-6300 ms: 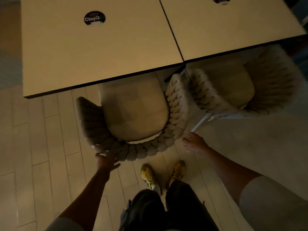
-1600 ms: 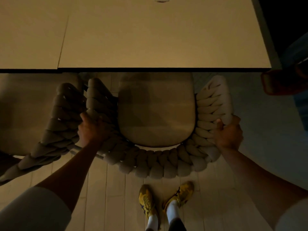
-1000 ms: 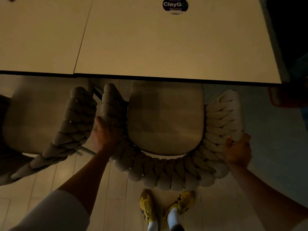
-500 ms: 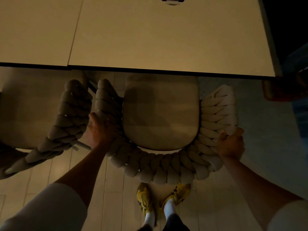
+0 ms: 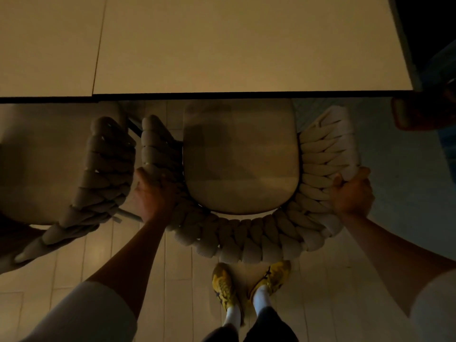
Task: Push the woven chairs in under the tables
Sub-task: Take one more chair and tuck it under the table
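Both hands on the woven chair (image 5: 244,233), centre frame, seat front just under the table (image 5: 246,45).
Left hand (image 5: 154,197) grips its left arm; right hand (image 5: 351,193) its right; push evenly, straight, clear of the neighbouring chair (image 5: 103,169).

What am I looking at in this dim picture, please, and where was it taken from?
There is no machine here. A person wears a camera on the head, so the single view looks down past their own arms. The left hand and the right hand each grip one side of the braided back of a woven chair. The front of its seat cushion goes out of sight at the edge of the table, which butts against a second table on the left. A second woven chair stands close beside the first, on the left. Below are the person's yellow shoes on a pale plank floor.
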`<action>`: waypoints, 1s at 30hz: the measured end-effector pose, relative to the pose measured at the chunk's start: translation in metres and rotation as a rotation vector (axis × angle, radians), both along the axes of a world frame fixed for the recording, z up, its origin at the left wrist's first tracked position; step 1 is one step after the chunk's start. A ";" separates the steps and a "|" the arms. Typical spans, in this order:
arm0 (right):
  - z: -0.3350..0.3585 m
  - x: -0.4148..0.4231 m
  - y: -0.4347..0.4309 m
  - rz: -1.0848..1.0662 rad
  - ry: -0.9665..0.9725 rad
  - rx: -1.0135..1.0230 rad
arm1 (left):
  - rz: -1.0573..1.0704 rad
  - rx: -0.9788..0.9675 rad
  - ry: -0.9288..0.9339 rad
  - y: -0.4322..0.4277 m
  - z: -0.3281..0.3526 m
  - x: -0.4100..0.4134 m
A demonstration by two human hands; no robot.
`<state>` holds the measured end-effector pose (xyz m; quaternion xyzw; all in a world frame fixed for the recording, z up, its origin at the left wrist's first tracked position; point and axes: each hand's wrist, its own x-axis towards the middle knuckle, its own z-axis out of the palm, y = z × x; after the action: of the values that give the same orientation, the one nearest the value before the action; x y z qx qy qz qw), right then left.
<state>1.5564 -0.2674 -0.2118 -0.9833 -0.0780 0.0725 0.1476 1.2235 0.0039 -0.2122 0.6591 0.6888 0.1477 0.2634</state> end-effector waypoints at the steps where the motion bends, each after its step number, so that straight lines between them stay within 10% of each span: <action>1: 0.000 0.001 -0.001 -0.001 -0.002 -0.005 | -0.005 0.000 -0.002 -0.001 0.002 0.001; 30: -0.004 0.001 -0.003 -0.025 0.004 -0.022 | -0.042 -0.036 0.054 0.005 0.013 0.010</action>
<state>1.5578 -0.2704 -0.2155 -0.9856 -0.0644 0.0735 0.1380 1.2340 0.0085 -0.1992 0.6724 0.6841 0.1117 0.2598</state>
